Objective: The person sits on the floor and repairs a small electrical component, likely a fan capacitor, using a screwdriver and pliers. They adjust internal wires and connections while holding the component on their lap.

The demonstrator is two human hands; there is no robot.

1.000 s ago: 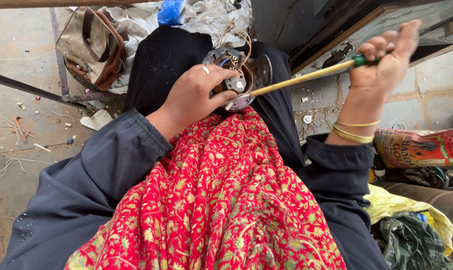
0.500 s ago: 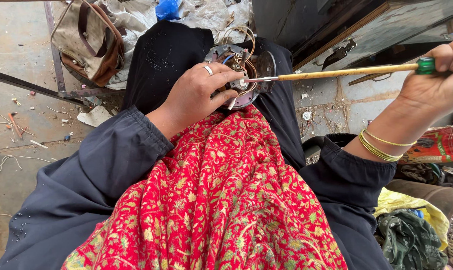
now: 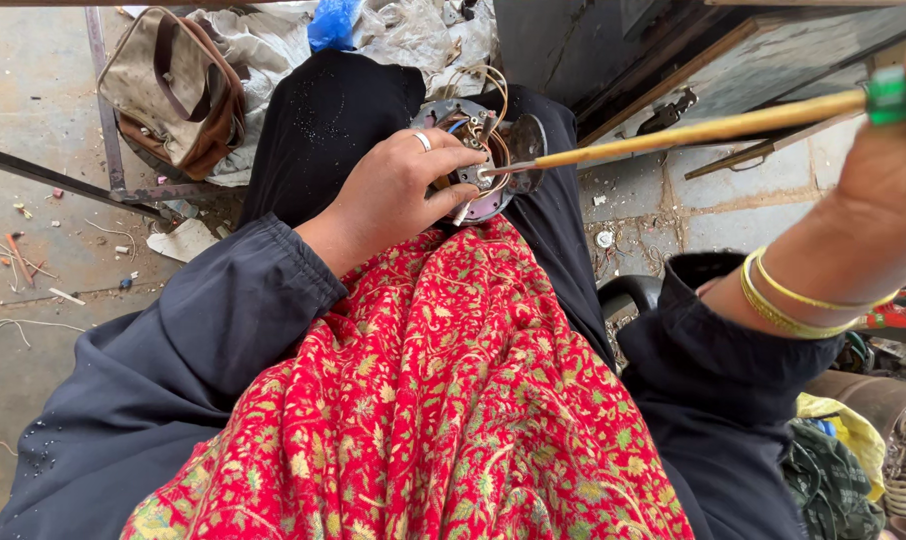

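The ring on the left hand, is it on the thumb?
No, the silver ring sits on a finger of the left hand, which rests on the round metal part with wires.

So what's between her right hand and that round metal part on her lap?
Head view: a long yellow screwdriver shaft spans from the right hand to the round metal part.

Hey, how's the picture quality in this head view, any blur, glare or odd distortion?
Head view: soft, even daylight, no harsh glare; the left hand and round metal part look sharp; the right hand is cut off at the frame's edge, looming large from wide-angle stretch; the long tool shows no obvious blur.
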